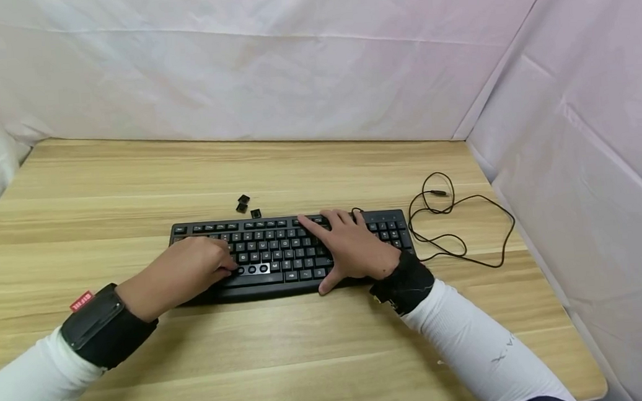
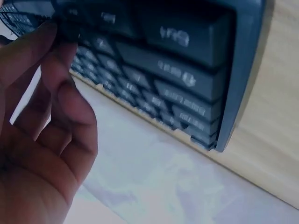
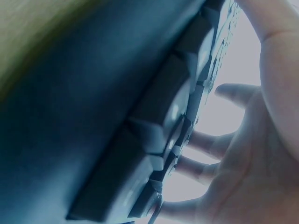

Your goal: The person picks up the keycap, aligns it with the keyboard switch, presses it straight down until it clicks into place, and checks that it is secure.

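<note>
A black keyboard [image 1: 259,279] lies on the wooden table, with several bare key sockets [image 1: 252,269] in its lower letter row. My left hand [image 1: 194,265] is bent over the keyboard's left part. In the left wrist view, its thumb and forefinger [image 2: 67,53] pinch a keycap [image 2: 67,32] in that row, just left of the sockets; the fingertips hide most of it. My right hand [image 1: 352,248] rests spread over the right part, fingers reaching the back edge and thumb at the front edge. Three loose black keycaps [image 1: 256,214] lie behind the keyboard.
A thin black cable [image 1: 464,249] lies in loose loops on the table [image 1: 288,364] to the right of the keyboard, its plug [image 1: 438,193] among them. White cloth [image 1: 267,74] hangs behind the table and along its right side.
</note>
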{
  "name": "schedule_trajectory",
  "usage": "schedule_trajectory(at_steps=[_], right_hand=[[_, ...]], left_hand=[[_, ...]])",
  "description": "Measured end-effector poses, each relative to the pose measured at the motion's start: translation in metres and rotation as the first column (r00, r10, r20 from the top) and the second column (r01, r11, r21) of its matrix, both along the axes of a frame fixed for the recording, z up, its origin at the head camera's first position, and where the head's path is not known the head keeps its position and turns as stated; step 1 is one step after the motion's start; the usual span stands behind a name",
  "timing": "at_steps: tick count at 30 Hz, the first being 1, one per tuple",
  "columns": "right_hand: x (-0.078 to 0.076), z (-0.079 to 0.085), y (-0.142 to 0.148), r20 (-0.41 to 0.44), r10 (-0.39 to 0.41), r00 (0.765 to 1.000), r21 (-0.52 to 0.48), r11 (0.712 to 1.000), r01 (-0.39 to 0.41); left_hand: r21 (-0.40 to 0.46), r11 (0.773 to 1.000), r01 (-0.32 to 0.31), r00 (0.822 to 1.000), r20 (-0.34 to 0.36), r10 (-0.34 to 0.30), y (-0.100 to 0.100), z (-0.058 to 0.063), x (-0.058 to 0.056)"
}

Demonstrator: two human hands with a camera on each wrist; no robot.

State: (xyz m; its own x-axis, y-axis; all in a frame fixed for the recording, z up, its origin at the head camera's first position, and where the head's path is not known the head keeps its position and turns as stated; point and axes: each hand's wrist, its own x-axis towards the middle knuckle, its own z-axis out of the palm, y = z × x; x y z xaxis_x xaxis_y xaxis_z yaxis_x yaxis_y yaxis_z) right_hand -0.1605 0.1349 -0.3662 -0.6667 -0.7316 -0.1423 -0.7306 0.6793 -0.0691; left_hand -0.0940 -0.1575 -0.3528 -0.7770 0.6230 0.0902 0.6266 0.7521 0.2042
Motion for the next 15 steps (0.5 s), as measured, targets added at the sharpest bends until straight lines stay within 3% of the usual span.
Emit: schedule_trajectory(at_steps=[3,10,15], right_hand=[[0.0001,-0.0004,-0.0002,-0.005,0.000,1.000,-0.002,1.000,0.000],[0.0000,-0.0001,-0.0013,-0.012,0.001,1.000,-0.008,1.000,-0.001],[0.0005,0.0000,-0.0009,-0.002,-0.006,1.000,-0.002,1.000,0.006]], left_hand=[[0.030,1.000,-0.003,1.000,0.003,0.003,-0.0011,0.0010,0.0004],[0.078,0.992,-0.101,0.994,0.036,0.099,-0.0035,-0.0017,-0.0001],[0.096,0.986,-0.136,0.989,0.070,0.130,-0.0033,-0.0050,-0.0009]])
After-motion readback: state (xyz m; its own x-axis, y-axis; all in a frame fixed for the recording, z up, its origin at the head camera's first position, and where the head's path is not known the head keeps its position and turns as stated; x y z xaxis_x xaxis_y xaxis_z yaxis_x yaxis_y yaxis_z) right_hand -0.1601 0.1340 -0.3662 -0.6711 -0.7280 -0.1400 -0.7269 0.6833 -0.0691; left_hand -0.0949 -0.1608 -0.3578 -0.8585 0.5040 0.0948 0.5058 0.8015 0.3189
